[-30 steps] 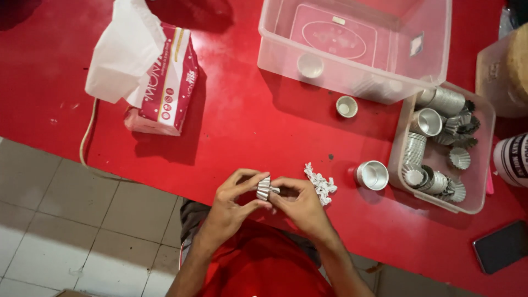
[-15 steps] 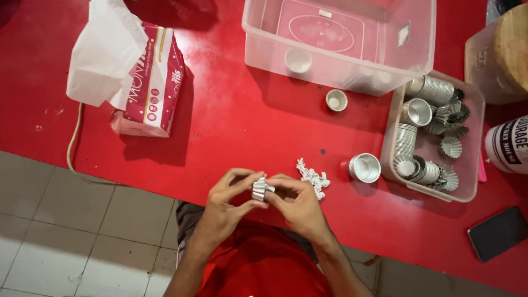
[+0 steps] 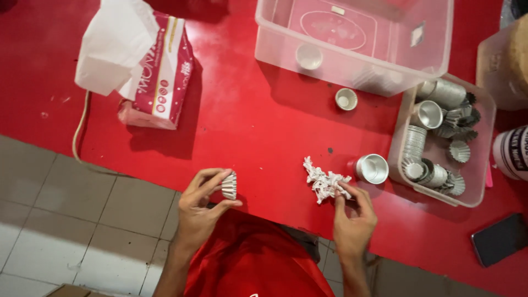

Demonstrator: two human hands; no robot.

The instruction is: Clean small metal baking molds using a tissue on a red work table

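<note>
**Operator:** Head camera, looking straight down. I see a red table (image 3: 236, 126) and, at its near edge, my two bare hands. My left hand (image 3: 201, 212) is clenched around a small stack of fluted paper cupcake liners (image 3: 229, 185), thumb under it and fingers over the top, holding it at the table's near edge.

**Listener:** And your right hand?

**Operator:** My right hand (image 3: 355, 220) is well apart from the liner stack, to its right. Its fingertips pinch the lower edge of a crumpled white paper wad (image 3: 325, 181) lying on the table. I can't tell whether the wad is lifted or only touched.

**Listener:** What sits around the wad?

**Operator:** Just right of the wad stands a small metal cup mould (image 3: 372, 168), open side up. Right of that is a clear plastic tray (image 3: 484, 165) filled with more metal moulds and fluted tins. Beyond the wad, farther up the table, is a single small white cup (image 3: 346, 99), and behind it a large clear plastic tub (image 3: 440, 49). Far left of the wad lies a red-and-white tissue pack (image 3: 165, 82) with white tissue sticking out. A dark phone (image 3: 500, 239) lies at the far right.
</note>
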